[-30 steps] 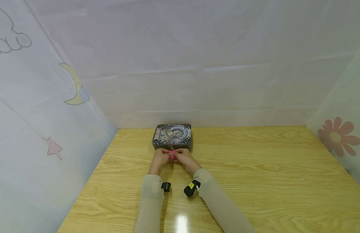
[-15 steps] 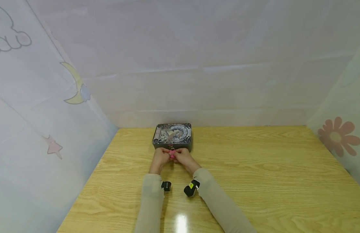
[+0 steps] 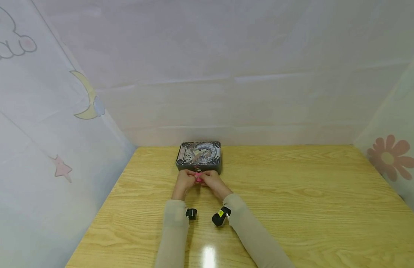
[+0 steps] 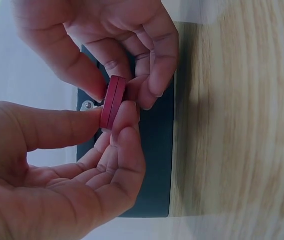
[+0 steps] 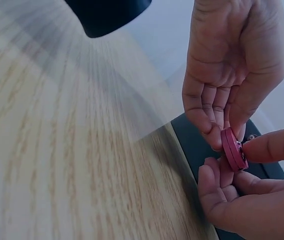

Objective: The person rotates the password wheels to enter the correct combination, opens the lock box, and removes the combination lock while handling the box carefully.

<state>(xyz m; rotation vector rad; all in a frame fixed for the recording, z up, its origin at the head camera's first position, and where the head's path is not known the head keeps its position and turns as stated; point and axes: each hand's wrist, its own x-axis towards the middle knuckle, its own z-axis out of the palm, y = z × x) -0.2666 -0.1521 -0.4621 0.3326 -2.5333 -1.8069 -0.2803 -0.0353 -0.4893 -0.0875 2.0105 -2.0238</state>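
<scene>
Yellowish wood-grain table [image 3: 310, 201]; dark box [image 3: 201, 153], patterned top, flat near far edge.

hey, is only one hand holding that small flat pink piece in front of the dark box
No, the left hand and the right hand both pinch the small flat pink piece at once.

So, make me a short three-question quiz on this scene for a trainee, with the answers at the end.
1. What do the left hand and right hand pinch together?
A) a green plastic cup
B) a small, thick pink piece
C) a white metal spoon

2. True or false: the dark rectangular box with a patterned lid stands wide open.

3. Which edge of the yellowish wood-grain table is the box closest to, far or near?

Key: 1. B. 2. False; its lid is down. 3. Far.
</scene>
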